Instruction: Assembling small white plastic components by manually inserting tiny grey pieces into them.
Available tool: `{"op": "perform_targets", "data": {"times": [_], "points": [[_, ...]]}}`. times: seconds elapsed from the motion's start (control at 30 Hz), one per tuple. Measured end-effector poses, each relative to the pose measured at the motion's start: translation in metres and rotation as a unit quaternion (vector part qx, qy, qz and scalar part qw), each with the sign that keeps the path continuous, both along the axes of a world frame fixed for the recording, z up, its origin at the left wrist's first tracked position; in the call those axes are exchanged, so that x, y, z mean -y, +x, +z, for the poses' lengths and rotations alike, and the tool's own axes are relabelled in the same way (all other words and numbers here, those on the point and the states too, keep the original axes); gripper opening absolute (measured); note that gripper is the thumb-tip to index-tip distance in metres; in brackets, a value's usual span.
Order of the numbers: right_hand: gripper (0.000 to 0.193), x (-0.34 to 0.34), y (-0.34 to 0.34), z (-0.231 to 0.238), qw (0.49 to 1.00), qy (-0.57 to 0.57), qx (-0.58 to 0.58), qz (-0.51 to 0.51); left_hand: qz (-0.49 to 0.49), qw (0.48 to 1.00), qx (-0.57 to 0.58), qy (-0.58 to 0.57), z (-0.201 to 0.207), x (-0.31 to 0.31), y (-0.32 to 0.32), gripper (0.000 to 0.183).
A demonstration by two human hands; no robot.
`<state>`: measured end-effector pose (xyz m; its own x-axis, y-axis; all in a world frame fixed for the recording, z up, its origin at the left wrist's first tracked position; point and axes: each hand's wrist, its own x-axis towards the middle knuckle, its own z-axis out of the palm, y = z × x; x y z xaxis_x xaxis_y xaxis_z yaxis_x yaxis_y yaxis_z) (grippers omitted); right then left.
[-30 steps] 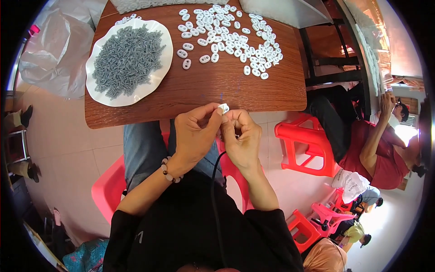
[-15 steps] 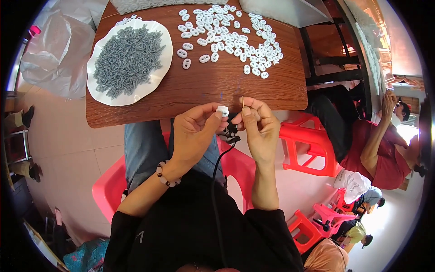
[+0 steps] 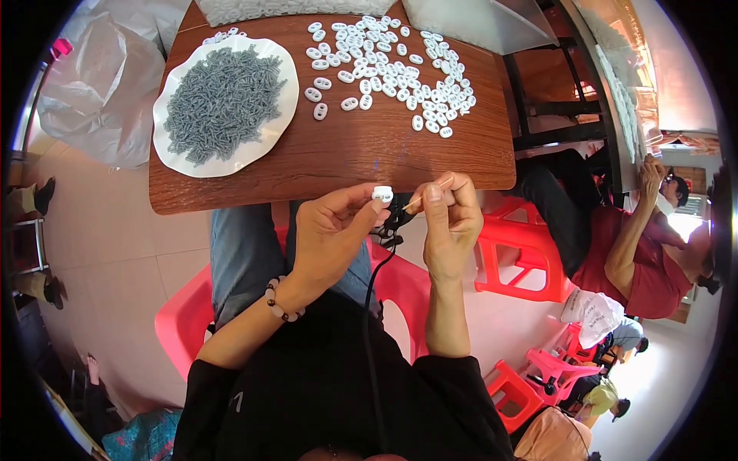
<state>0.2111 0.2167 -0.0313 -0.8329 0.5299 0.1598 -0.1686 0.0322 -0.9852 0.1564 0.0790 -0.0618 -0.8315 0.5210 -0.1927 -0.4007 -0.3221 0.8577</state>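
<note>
"White two-holed piece [image 3: 382,194]: where was it held?"

"At the near edge of the worktop [image 3: 330,157], in front of the body. It was clamped between the thumb and fingers of the left hand [image 3: 332,232], gripped by its lower side, perhaps so that its upper part could be left uncovered."

"And by the right hand [image 3: 448,230], was anything held?"

"A thin yellowish rod [image 3: 409,205] was pinched there, thumb and fingers brought together on it. Its free end was pointed down and leftward, just beside the white piece, with a gap seen between them. Probably only a short length was covered by the grip so that the tip could be steered finely."

"Why were the grey pieces [image 3: 223,104] kept on a plate [image 3: 269,144]?"

"Being small and many, they were likely heaped there to be kept from scattering. By its raised, wavy rim the heap was contained at the left of the worktop."

"Yet the loose white pieces [image 3: 389,71] were given no plate?"

"They were spread on the wood, to the right of the plate and beyond the hands. Most were laid flat, holes showing, some crowded and some apart; by that spread, it may be judged, single ones could be reached more easily."
</note>
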Motion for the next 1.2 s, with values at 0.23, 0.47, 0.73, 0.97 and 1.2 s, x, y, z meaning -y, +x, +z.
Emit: {"op": "perform_targets", "data": {"times": [0.23,0.47,0.73,0.97,1.2], "points": [[0.008,0.008,0.002,0.005,0.999,0.024,0.023,-0.001,0.006,1.0,0.0,0.008,0.001,0.004,-0.001,0.025],[0.014,0.012,0.003,0.002,0.99,0.139,0.023,-0.004,-0.001,0.999,0.027,0.02,-0.001,0.007,-0.003,0.024],[0.021,0.016,0.0,-0.001,0.926,0.368,-0.082,-0.01,0.032,0.998,-0.038,-0.033,-0.002,0.006,-0.001,0.022],[0.019,0.011,0.004,-0.007,0.935,0.344,-0.06,-0.066,0.036,0.986,-0.132,-0.1,0.003,0.01,-0.003,0.019],[0.007,0.006,0.002,0.013,0.988,0.114,0.084,0.061,-0.055,0.992,-0.084,-0.076,0.005,0.022,-0.011,0.018]]}}
